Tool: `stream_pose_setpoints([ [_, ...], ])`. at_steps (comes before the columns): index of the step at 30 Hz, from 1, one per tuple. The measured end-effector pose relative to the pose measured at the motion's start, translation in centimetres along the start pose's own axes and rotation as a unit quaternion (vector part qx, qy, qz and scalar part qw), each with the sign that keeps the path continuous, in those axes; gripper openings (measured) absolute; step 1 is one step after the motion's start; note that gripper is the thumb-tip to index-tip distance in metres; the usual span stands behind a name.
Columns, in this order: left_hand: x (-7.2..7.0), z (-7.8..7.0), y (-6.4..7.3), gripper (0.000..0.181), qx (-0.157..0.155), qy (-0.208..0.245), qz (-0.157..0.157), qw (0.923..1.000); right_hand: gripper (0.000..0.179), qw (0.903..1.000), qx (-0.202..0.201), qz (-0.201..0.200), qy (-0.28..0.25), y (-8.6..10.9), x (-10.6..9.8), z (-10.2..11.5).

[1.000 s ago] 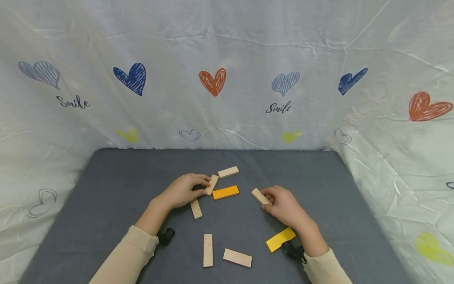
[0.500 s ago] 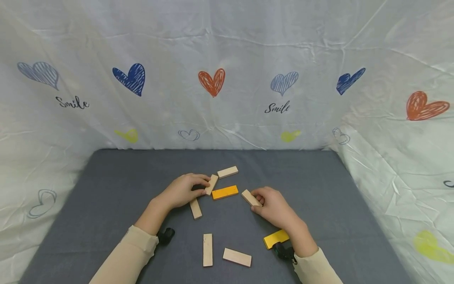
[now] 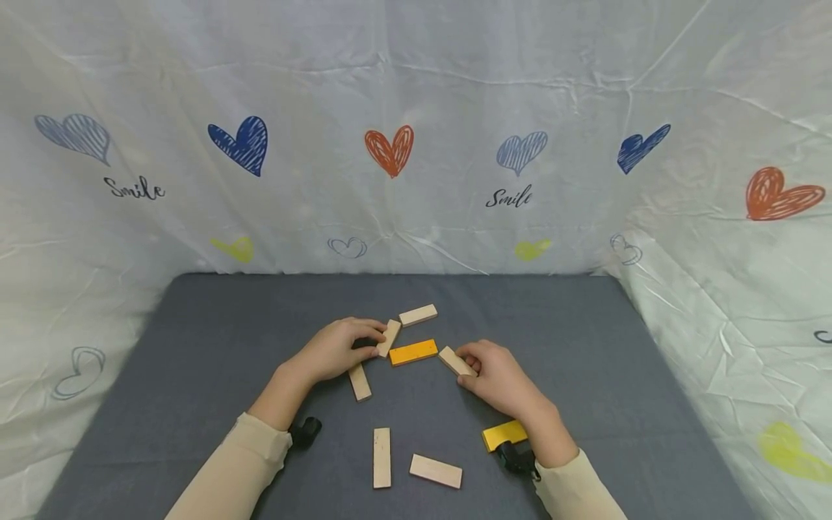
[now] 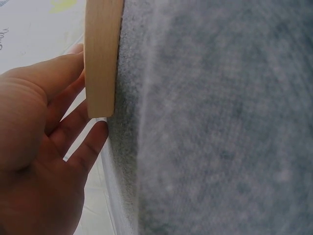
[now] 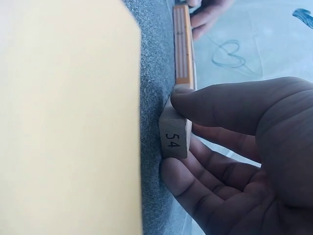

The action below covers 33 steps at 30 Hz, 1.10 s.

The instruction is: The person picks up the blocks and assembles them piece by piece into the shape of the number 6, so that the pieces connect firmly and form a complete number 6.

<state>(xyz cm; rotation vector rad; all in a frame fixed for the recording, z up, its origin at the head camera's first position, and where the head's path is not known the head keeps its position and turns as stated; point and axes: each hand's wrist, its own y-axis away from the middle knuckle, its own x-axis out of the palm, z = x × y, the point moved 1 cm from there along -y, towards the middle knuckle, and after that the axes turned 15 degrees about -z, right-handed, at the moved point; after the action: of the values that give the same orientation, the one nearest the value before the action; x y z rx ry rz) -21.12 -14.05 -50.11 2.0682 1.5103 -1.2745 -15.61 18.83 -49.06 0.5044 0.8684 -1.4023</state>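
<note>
My left hand [image 3: 336, 349] holds a plain wooden block [image 3: 392, 334] with thumb and fingers at its left side, left of an orange block [image 3: 414, 352]. Another plain block [image 3: 360, 383] lies just below that hand. In the left wrist view a wooden block [image 4: 102, 58] stands in front of the fingers and hides their tips. My right hand [image 3: 499, 374] pinches a plain block [image 3: 456, 361] between thumb and fingers, its upper end right by the orange block's right end. In the right wrist view this block's end [image 5: 172, 139] shows the number 54.
A plain block [image 3: 418, 315] lies behind the orange one. Two more, an upright-lying block [image 3: 381, 458] and a slanted block [image 3: 435, 471], lie toward the front. A yellow block [image 3: 503, 435] is partly covered by the right wrist camera [image 3: 516, 458]. Grey cloth [image 3: 260, 303] covers the table.
My right hand has moved left with its block, bringing it up close to the orange block. The right forearm now overlaps more of the yellow block. My left hand stays where it was.
</note>
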Motion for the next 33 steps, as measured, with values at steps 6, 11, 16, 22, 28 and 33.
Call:
stream_pose_setpoints([
  [6, -0.1, -0.1, 0.1, 0.033, -0.004, 0.002, 0.002, 1.0000, 0.035, 1.0000, 0.001, 0.006, -0.002, -0.2, 0.1, 0.1],
  [11, -0.1, -0.1, 0.2, 0.033, -0.003, 0.001, 0.001, 1.0000, 0.035, 0.9999, 0.004, 0.009, -0.004, -0.3, 0.2, 0.0],
  [16, 0.0, -0.1, 0.0, 0.033, -0.001, -0.004, 0.002, 1.0000, 0.035, 0.9999, 0.004, 0.012, -0.004, -0.2, -0.1, 0.0],
  [22, 0.1, -0.1, 0.0, 0.033, -0.002, -0.004, 0.004, 1.0000, 0.039, 0.9997, 0.015, 0.015, -0.007, -0.2, -0.4, -0.2],
  [28, 0.0, -0.2, 0.0, 0.032, -0.007, -0.006, 0.005, 0.9999, 0.044, 0.9996, 0.019, 0.017, -0.008, -0.1, -0.8, -0.5],
  [33, -0.2, -0.3, 0.0, 0.032, -0.006, -0.002, 0.005, 1.0000, 0.049, 0.9996, 0.015, 0.020, -0.010, 0.4, -1.2, -1.0],
])
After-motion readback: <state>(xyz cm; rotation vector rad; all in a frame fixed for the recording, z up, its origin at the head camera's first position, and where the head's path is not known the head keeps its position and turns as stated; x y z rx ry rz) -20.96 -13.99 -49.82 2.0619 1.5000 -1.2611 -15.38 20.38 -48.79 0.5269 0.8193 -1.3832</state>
